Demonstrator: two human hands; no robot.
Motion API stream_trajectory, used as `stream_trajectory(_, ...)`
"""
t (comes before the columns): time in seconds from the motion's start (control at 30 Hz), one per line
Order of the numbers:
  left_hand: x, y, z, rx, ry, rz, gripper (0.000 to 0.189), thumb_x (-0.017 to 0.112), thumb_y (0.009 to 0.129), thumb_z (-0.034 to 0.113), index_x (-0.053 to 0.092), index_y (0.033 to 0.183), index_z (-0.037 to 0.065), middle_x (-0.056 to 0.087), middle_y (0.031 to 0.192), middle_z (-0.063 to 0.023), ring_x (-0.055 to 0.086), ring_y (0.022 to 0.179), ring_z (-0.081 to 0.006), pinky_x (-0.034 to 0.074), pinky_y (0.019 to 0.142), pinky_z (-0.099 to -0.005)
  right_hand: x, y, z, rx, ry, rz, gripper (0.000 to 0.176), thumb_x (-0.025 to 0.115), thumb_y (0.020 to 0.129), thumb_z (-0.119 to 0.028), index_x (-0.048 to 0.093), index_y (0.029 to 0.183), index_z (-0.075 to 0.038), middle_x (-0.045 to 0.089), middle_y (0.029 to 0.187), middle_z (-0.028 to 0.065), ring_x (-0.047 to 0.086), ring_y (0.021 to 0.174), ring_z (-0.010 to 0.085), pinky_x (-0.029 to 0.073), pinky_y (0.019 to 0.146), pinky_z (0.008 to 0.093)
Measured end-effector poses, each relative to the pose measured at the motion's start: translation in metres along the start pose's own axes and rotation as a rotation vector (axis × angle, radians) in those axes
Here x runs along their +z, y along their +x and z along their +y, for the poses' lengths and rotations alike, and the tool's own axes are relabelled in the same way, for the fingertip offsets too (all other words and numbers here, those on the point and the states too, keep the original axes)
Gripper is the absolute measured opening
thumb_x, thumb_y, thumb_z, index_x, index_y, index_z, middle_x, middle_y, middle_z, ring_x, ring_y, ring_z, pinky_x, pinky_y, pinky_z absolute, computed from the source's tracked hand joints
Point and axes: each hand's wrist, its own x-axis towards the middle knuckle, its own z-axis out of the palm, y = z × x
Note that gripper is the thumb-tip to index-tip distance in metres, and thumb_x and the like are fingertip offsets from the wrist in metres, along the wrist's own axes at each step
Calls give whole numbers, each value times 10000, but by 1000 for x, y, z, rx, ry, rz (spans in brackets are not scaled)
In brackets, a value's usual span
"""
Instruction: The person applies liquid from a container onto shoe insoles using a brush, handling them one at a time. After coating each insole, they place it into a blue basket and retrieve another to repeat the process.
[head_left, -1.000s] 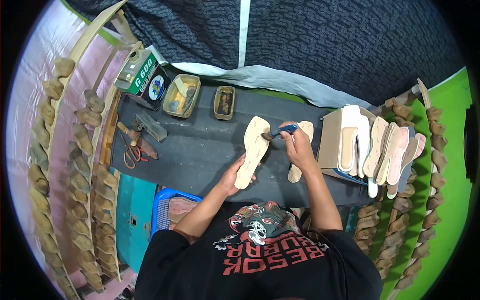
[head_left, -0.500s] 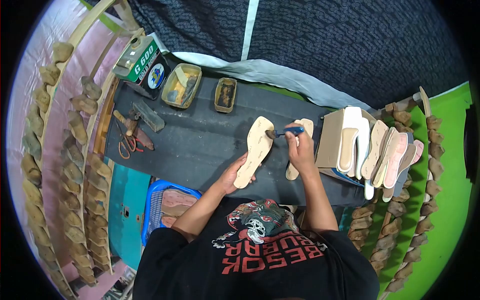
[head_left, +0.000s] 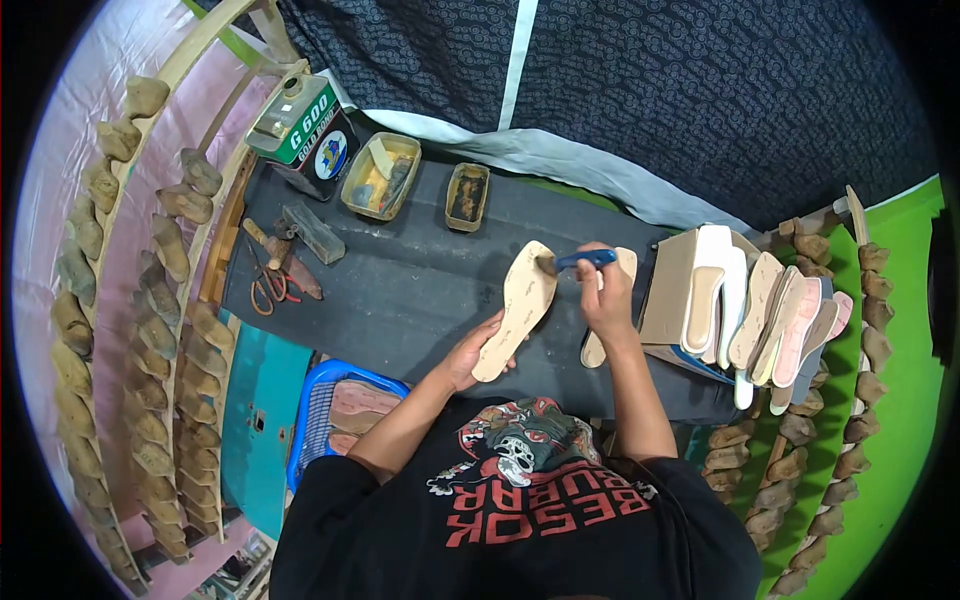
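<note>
A beige shoe insole [head_left: 521,308] is tilted up above the dark table, its narrow heel end gripped by my left hand [head_left: 472,354]. My right hand [head_left: 607,300] is closed round the blue handle of a brush [head_left: 587,260]. The brush's bristles touch the insole's wide front part near its right edge. Behind my right hand a second beige insole [head_left: 627,266] lies on the table, partly covered by that hand. Beyond the insoles stands a small tub [head_left: 482,212] with dark residue inside.
A glue can [head_left: 299,160] and a larger tub [head_left: 411,146] with scrapers stand at the back left, near scissors [head_left: 262,296] and a hammer. On the right, a cardboard box [head_left: 667,287] holds several insoles. A blue basket [head_left: 297,428] and racks of wooden shoe lasts [head_left: 150,452] flank the table.
The camera view has shifted a little, so the surroundings sit slightly right and lower. Both hands keep their holds, and the brush stays on the insole's front part.
</note>
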Motion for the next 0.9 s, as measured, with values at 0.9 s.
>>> stream_trajectory(0.9, 17, 19, 2, -73, 105, -62, 657, 480, 1063, 392, 275, 1626, 121, 652, 1205, -105, 675, 832, -184, 592, 760, -329, -29, -4, 3, -91, -23, 157, 172, 654, 993, -64, 601, 1134, 19, 699, 943, 157, 701, 759, 280, 556, 700, 361)
